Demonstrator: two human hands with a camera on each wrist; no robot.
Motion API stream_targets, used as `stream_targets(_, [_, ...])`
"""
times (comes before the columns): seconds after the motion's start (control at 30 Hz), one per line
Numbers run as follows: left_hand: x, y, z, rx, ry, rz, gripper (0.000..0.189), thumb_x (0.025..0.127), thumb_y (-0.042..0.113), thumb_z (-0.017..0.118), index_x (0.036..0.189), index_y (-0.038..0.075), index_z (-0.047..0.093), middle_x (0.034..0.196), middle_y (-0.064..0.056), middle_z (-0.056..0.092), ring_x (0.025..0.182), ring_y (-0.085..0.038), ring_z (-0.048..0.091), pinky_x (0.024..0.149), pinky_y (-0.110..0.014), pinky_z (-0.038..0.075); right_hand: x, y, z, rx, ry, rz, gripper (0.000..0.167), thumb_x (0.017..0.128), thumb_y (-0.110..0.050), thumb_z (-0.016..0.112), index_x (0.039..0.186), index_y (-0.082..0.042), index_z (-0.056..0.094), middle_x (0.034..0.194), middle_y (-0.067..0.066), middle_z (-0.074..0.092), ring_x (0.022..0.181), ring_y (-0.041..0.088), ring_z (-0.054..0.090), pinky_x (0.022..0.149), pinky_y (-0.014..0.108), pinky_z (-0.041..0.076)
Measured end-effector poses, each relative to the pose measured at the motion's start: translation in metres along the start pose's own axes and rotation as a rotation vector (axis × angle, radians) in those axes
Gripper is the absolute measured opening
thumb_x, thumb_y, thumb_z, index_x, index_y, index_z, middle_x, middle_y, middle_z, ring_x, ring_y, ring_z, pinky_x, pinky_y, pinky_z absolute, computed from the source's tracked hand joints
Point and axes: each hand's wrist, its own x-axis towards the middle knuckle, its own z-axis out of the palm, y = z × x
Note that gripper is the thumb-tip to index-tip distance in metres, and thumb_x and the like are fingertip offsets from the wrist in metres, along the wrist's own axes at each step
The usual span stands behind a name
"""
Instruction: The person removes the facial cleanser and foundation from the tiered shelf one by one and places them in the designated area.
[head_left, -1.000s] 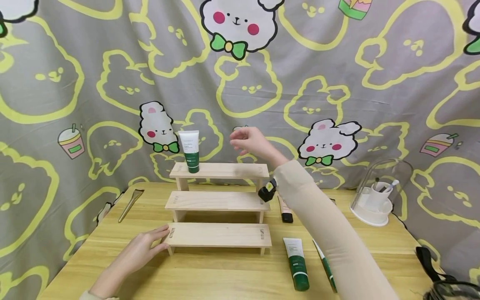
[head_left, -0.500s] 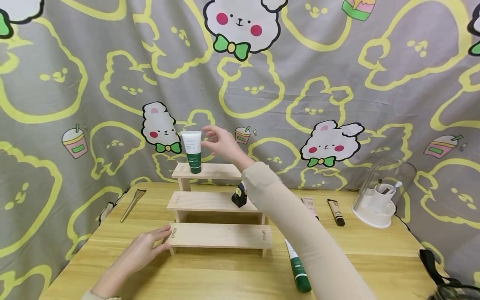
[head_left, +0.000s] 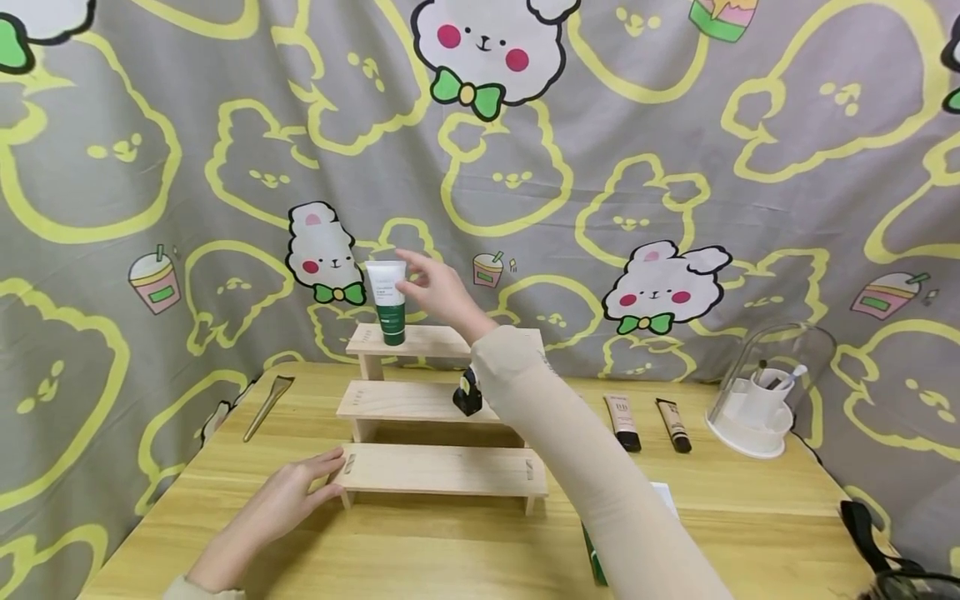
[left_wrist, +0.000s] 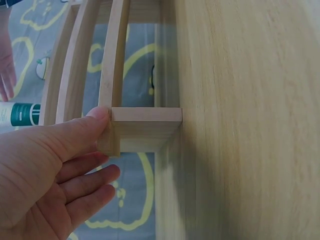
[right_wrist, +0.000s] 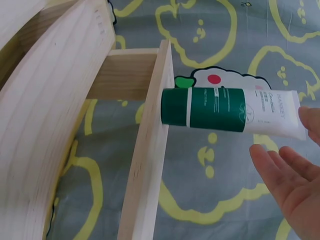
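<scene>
A three-tier wooden shelf (head_left: 442, 470) stands on the table. On the left of its top tier, a white and green squeeze tube (head_left: 390, 321) stands upright on its green cap. My right hand (head_left: 444, 293) is at the tube's white upper end, thumb and fingers spread apart. In the right wrist view, one fingertip (right_wrist: 309, 119) overlaps the tube's flat end, while the other fingers are apart from it. My left hand (head_left: 288, 492) touches the left end of the bottom tier with loosely extended fingers; the left wrist view shows the thumb (left_wrist: 97, 113) on the board's corner.
Two beige tubes with dark caps (head_left: 622, 422) lie right of the shelf. A clear dome (head_left: 801, 350) covers a white brush holder at the back right. A flat brush (head_left: 268, 408) lies at left. My right sleeve partly hides another green tube (head_left: 594, 557). A patterned curtain hangs behind.
My right hand has moved left from above the shelf's right side to the standing tube, and its sleeve now uncovers the beige tubes. The left hand has stayed at the bottom tier.
</scene>
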Motion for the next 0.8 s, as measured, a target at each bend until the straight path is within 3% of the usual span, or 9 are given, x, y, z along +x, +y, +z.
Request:
stream_targets(0.13, [0.002,0.001,-0.001,0.007,0.011,0.004,0.04,0.079,0.013,0.072,0.114,-0.005,0.062,0.123,-0.018,0.055,0.106,-0.036,0.055,0.088,-0.048,0.045,0.002,-0.002,0.004,-0.047,0.045,-0.004,0.043,0.091,-0.015,0.061,0.133,-0.014,0.051,0.111,0.008,0.06,0.093,0.018,0.059,0.072,0.023,0.05])
stream_targets(0.47, [0.001,0.001,-0.002,0.007,0.008,0.014,0.04,0.08,0.015,0.071,0.113,-0.004,0.063,0.123,-0.018,0.056,0.105,-0.036,0.056,0.087,-0.048,0.046,-0.005,-0.003,0.008,-0.033,0.241,-0.023,0.018,0.089,-0.008,0.061,0.107,-0.01,0.065,0.09,0.005,0.066,0.073,0.012,0.058,0.058,0.021,0.046])
stream_targets(0.8, [0.002,-0.001,0.0,0.006,0.001,0.0,0.04,0.079,0.014,0.071,0.114,-0.005,0.062,0.123,-0.018,0.055,0.106,-0.036,0.056,0.087,-0.048,0.045,-0.01,0.005,0.006,0.06,0.247,-0.034,0.004,0.089,-0.006,0.061,0.092,-0.004,0.06,0.087,0.006,0.063,0.075,0.015,0.06,0.059,0.02,0.051])
